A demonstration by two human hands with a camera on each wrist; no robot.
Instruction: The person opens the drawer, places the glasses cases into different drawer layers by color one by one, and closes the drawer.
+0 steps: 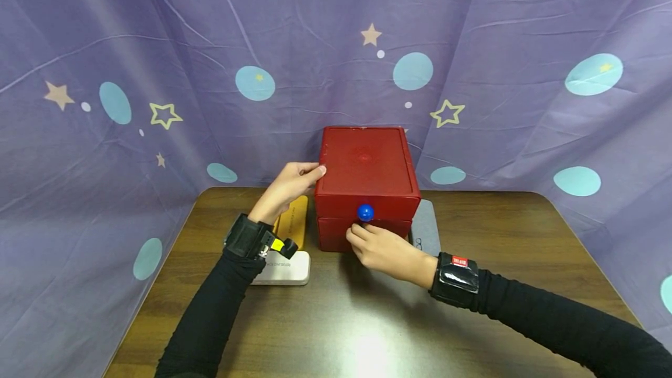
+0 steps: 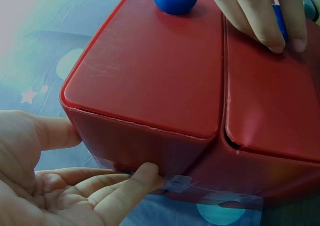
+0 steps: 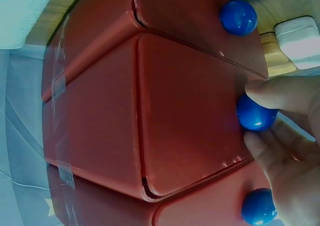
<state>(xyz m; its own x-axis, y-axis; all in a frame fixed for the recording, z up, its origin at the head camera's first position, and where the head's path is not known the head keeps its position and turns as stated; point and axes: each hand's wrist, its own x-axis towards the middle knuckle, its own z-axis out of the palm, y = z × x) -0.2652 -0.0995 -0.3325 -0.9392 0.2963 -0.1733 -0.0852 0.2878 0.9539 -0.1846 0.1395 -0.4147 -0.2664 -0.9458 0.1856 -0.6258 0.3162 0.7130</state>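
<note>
Fingers of right hand (image 1: 385, 249) pinch one of three blue knobs (image 3: 255, 113); left hand (image 1: 287, 186), uncurled, steadies red box (image 1: 366, 162).

One red drawer box (image 1: 366, 179) (three blue knobs (image 3: 239, 17)), two hands (image 1: 385, 248).

Red box (image 1: 366, 168) — glossy plastic; table (image 1: 336, 319) — polished wood.

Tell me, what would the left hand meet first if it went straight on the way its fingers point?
The left hand points at the red box; its fingertips already touch the box's side.
</note>
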